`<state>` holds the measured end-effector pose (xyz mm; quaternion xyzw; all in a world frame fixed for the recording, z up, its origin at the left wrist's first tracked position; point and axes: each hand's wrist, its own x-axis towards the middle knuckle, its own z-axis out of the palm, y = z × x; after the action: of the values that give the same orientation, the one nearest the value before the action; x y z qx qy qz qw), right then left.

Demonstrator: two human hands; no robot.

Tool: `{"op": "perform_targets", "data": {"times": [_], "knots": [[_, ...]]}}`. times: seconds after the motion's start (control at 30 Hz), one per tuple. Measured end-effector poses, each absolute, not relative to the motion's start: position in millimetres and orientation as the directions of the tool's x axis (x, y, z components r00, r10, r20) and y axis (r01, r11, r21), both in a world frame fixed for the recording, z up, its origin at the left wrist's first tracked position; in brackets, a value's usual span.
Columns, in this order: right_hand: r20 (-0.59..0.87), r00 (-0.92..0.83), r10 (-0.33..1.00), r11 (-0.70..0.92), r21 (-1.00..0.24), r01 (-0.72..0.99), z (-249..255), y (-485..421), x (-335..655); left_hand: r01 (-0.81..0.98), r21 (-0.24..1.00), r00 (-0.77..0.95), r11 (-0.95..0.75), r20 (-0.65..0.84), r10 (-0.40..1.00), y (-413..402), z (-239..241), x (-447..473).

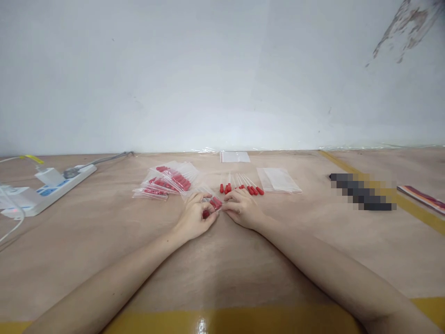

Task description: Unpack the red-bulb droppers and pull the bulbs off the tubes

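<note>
A small clear zip bag with red-bulbed droppers (216,203) lies low over the table between my hands. Its left side is held by my left hand (196,217), fingers curled around it. My right hand (244,208) pinches the bag's right edge between thumb and fingers. Just beyond the right hand, several loose droppers with red bulbs (257,190) and thin pale stems rest on the table, partly hidden by the fingers. Past my left hand is a pile of clear bags (174,178) filled with similar red-bulbed droppers.
A stack of flat clear bags (280,180) lies right of the loose droppers, and another flat bag (234,157) near the wall. A power strip (52,192) with plugs and cables stands at left. At right are a dark blurred object (363,192) and a striped strip (422,198).
</note>
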<state>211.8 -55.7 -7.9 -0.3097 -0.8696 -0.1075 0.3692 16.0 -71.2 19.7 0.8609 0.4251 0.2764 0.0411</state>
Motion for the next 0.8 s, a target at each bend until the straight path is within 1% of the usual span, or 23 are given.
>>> {"op": "perform_targets", "data": {"times": [0.13, 0.37, 0.57, 0.8], "knots": [[0.734, -0.526, 0.429, 0.785, -0.016, 0.619, -10.9, -53.5, 211.9, 0.708, 0.295, 0.5, -0.642, 0.434, 0.75, -69.0, 19.6, 15.0], [0.77, -0.535, 0.348, 0.806, 0.046, 0.59, -12.7, -50.5, 211.8, 0.689, 0.344, 0.502, -0.638, 0.41, 0.762, -64.6, 15.6, 12.1], [0.777, -0.507, 0.373, 0.806, 0.0, 0.592, -13.1, -49.4, 207.8, 0.677, 0.346, 0.509, -0.65, 0.418, 0.753, -65.3, 15.7, 11.6], [0.725, -0.54, 0.428, 0.817, -0.055, 0.575, -7.8, -52.4, 205.2, 0.655, 0.367, 0.49, -0.661, 0.459, 0.741, -64.6, 12.8, 14.2]]}}
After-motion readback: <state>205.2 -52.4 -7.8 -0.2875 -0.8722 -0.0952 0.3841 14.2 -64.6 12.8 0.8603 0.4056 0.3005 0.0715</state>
